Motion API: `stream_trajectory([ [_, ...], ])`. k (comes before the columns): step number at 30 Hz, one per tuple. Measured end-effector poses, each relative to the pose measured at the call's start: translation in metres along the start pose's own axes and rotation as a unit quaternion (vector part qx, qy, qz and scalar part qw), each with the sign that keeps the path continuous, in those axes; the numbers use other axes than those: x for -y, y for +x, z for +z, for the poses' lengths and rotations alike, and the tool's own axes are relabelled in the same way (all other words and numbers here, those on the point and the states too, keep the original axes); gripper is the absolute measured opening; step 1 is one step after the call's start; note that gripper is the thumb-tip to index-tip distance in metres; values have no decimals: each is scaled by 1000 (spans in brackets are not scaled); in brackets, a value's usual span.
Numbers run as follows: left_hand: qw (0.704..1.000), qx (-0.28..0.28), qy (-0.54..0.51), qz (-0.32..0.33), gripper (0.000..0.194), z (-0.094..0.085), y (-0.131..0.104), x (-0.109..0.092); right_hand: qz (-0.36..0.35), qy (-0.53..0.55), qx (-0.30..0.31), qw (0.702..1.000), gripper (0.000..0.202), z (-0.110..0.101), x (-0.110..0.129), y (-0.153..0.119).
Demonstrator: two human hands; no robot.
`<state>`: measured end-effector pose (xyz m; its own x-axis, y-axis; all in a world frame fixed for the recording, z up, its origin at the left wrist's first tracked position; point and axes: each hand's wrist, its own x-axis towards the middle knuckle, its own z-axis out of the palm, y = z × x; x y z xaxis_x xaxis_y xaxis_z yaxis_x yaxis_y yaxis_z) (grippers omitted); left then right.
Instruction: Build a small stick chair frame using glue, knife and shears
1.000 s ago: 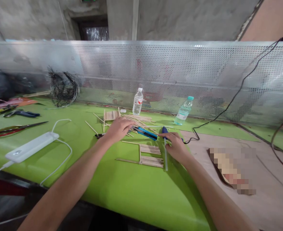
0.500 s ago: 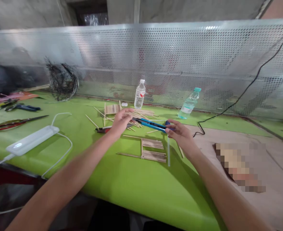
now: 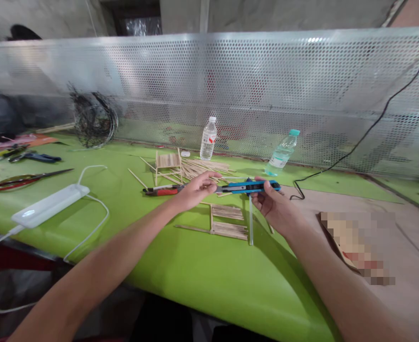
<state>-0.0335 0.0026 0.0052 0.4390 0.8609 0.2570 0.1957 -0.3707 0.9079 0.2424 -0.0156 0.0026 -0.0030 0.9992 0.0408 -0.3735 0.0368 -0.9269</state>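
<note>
My right hand [image 3: 274, 204] is closed round the handle of a blue utility knife [image 3: 246, 186], its thumb on top. The knife points left over the green table. My left hand [image 3: 197, 191] is at the blade end, its fingertips close together by the tip; whether they touch it is hard to tell. Below the knife lies a flat frame of thin wooden sticks [image 3: 228, 229], with a translucent stick [image 3: 251, 223] beside it. Behind my left hand are a pile of loose sticks [image 3: 205, 167] and a small stick chair [image 3: 168, 161].
Red-handled pliers [image 3: 164, 191] lie left of my left hand. Two bottles [image 3: 208, 140] [image 3: 282, 154] stand at the back. A white power strip [image 3: 51, 205], scissors [image 3: 27, 179] and a wire coil [image 3: 93, 121] are on the left. A pixelated item [image 3: 355, 247] lies right.
The knife has moved right and turned nearly level, with my right hand now farther along its handle. My left hand has moved right and slightly nearer, uncovering the small stick chair and pliers.
</note>
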Motion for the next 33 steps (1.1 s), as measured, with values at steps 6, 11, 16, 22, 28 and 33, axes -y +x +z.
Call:
stream_trajectory([
  [6,998,-6,68,15,44,-6,-3,-5,-32,-5,-43,999,38,-8,-2,7],
  [11,994,51,91,18,33,5,-5,-8,-30,-27,-57,998,21,-8,-6,8],
  [16,986,136,93,12,26,19,-7,-10,-39,-66,-45,996,11,-4,-6,3],
  [22,987,139,83,8,27,23,-7,-11,-75,-172,-54,981,38,-1,-1,-1],
  [28,994,78,75,21,21,17,-2,-1,-100,-412,-197,884,60,-73,53,-51],
  [33,998,42,30,36,19,14,5,3,-50,-555,-340,758,71,-158,82,-102],
])
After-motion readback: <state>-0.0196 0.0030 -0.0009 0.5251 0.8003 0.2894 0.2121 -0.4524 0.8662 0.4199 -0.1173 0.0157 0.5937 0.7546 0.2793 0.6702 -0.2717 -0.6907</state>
